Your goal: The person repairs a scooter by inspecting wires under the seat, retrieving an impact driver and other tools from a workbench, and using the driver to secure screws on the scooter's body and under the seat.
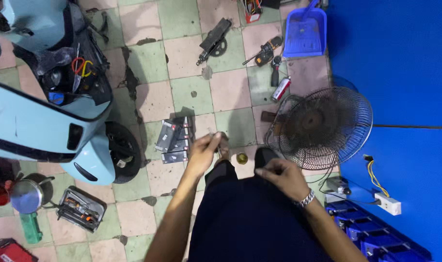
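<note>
My left hand reaches forward over the tiled floor, its thumb and fingers pinched on a small grey part; I cannot tell what the part is. Just left of that hand, a stack of dark rectangular battery packs lies on the floor. My right hand, with a metal watch on the wrist, is held in front of my dark trousers with the fingers curled together. Nothing shows in it. My feet stand below the hands, with a small brass round piece between them.
A light-blue scooter with opened panels fills the left. A standing fan lies at the right beside a blue wall. A dustpan, drill, spray can, open tool case and metal pot are scattered around.
</note>
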